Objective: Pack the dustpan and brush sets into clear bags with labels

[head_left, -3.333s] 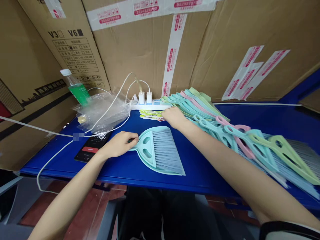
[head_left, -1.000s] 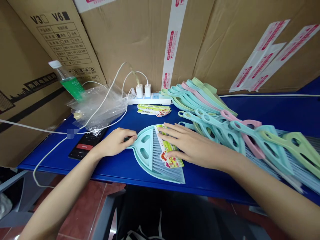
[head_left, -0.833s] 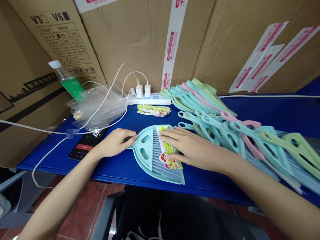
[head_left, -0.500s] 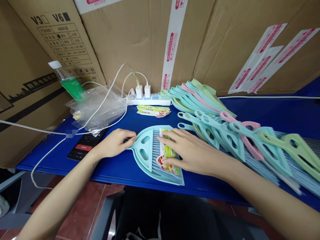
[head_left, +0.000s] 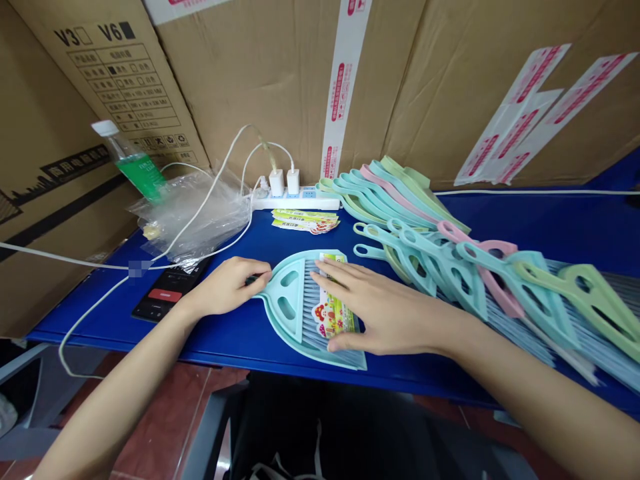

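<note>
My left hand (head_left: 231, 287) is closed around the handle end of a light-blue dustpan (head_left: 274, 331) and the matching brush (head_left: 294, 291) nested in it. The pan lies flat near the table's front edge, its wide lip toward the right. Across the brush's grey-blue bristles lies a yellow-green printed label card (head_left: 327, 317) with a cartoon mushroom figure. Over the card's right part rests my right hand (head_left: 387, 308), palm down with fingers spread and thumb apart. Its fingers hide part of the card.
Several brushes (head_left: 450, 273) are heaped on the right, with stacked dustpans (head_left: 395, 193) behind. Spare label cards (head_left: 305, 221) lie before a power strip (head_left: 300, 200). To the left are a phone (head_left: 167, 293), plastic bags (head_left: 200, 207), a green bottle (head_left: 135, 167) and white cables (head_left: 90, 259). Cardboard boxes (head_left: 280, 80) stand behind.
On the bristles the label card has turned slightly and its lower end sits a little higher. My right thumb has moved down off the card's figure. My left hand stays at the handle.
</note>
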The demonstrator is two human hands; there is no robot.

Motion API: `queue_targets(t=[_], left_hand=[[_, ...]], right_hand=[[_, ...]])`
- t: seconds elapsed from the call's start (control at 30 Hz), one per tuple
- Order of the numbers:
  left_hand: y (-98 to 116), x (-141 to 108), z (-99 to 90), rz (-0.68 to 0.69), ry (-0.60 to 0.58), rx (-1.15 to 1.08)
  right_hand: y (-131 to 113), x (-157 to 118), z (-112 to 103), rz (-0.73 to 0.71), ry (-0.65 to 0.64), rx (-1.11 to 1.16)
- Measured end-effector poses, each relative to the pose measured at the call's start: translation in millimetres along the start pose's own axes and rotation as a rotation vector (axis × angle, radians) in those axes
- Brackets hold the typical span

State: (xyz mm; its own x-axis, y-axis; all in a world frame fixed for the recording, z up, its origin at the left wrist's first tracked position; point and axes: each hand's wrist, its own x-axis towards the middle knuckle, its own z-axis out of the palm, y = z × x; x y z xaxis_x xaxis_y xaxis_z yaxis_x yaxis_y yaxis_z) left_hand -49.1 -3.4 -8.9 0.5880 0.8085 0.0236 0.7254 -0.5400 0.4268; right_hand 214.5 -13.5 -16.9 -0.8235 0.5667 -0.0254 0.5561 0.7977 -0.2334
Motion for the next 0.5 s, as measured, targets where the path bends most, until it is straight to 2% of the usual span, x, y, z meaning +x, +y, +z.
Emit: queue_targets(t=[0.27, 0.5], left_hand=[[0.6, -0.6, 0.7, 0.006, 0.003, 0.012], [0.9, -0.6, 1.2, 0.029, 0.014, 0.021]], right_hand=[[0.5, -1.5, -5.1, -0.006, 0.073, -0.011], [-0.7, -1.2, -4.2, -0.034, 0.084, -0.025]])
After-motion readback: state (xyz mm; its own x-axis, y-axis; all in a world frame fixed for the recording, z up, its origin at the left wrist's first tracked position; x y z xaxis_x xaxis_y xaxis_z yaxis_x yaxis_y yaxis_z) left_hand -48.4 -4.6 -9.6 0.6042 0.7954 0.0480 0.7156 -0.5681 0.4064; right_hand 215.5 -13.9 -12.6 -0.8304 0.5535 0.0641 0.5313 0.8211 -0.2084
